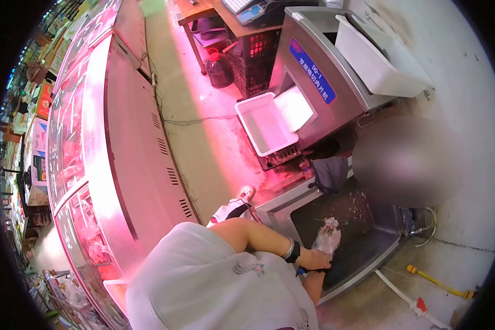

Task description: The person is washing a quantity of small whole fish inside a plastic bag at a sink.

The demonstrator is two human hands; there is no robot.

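My left hand point(316, 259), below a bracelet and black wristband, closes around the wrist end of a clear plastic glove point(326, 240) over the sink. That glove appears to be on my right hand point(329, 234), whose forearm comes up from below. Pale pinkish bits cling to its fingertips, and the small view does not show whether the fingers are bent or hold anything. Under both hands lies the dark metal sink basin point(363, 247), with pale scraps scattered over its far part.
A dark cloth point(330, 173) hangs over the sink's edge. Beyond stands a steel meat slicer point(335, 66) with a white tub point(267, 124) at its outlet. A lit meat display case point(140, 148) runs along the left. A yellow hose point(440, 281) lies at right.
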